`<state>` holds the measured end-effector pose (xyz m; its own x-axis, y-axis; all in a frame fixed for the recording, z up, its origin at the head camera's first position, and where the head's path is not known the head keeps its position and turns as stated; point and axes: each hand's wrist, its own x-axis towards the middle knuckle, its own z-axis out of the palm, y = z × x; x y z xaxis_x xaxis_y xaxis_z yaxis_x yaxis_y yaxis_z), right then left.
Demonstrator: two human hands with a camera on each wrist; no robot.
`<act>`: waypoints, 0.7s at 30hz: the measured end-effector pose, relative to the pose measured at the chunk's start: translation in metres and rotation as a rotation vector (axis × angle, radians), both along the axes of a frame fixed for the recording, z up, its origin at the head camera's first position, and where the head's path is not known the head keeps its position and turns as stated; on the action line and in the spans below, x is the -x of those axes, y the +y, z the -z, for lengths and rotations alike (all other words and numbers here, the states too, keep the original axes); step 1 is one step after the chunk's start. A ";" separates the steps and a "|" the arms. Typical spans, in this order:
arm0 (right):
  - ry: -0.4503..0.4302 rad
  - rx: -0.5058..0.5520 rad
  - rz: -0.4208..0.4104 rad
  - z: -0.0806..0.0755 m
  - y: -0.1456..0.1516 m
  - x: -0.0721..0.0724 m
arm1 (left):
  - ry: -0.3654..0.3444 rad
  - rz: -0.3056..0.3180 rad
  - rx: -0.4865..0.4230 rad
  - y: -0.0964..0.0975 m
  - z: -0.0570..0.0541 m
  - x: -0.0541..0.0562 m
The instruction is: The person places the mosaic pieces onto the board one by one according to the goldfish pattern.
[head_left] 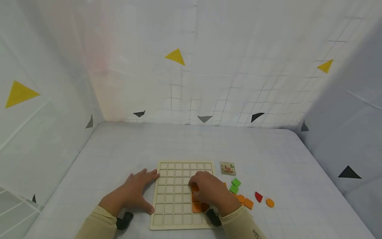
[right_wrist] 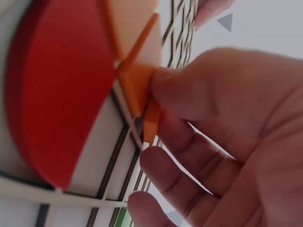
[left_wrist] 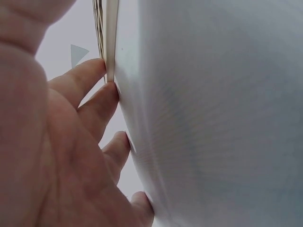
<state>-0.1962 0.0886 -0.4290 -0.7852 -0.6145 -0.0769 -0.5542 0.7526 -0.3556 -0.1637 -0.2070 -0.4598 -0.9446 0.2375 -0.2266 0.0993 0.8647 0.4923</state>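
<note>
The white-covered surface (head_left: 128,146) carries a pale, rectangular board ruled into square cells by raised ridges (head_left: 178,189). The left hand (head_left: 138,189) lies spread, fingertips and thumb touching the board's left edge, probably steadying it; the right hand (head_left: 210,189) pinches a flat orange piece (right_wrist: 151,120) over the board's right half, its full shape hidden. The step in hand looks like seating that piece among its neighbours, so the next move seems to call for lining it up between ridges and pressing it flat. Bare cells across the left columns leave room there, and the surface stretches on beyond the far edge; the right edge is tighter, part-covered by the right hand. Just outside it lies a small square card with a coloured grid pattern (head_left: 228,168), then two green square tiles (head_left: 235,186), a red quarter-circle tile (head_left: 258,197) and an orange disc (head_left: 270,202).
</note>
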 end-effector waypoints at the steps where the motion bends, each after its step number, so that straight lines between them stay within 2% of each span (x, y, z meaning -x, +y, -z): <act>1: 0.003 0.002 -0.004 0.000 0.000 0.000 | 0.001 -0.002 0.000 0.000 0.000 0.000; 4: -0.009 0.016 -0.007 0.000 0.000 0.001 | 0.003 -0.004 -0.001 0.001 0.000 0.000; 6: -0.054 0.045 0.015 0.000 0.001 0.002 | 0.003 -0.006 -0.001 0.001 -0.001 0.000; 11: -0.186 0.191 0.146 -0.011 0.018 0.001 | 0.008 0.006 0.004 0.002 -0.001 0.001; 15: -0.178 0.263 0.256 -0.022 0.036 -0.002 | 0.018 0.015 0.012 0.000 -0.002 0.001; 21: -0.149 0.271 0.395 -0.028 0.057 -0.012 | 0.018 0.023 -0.008 -0.002 -0.002 0.000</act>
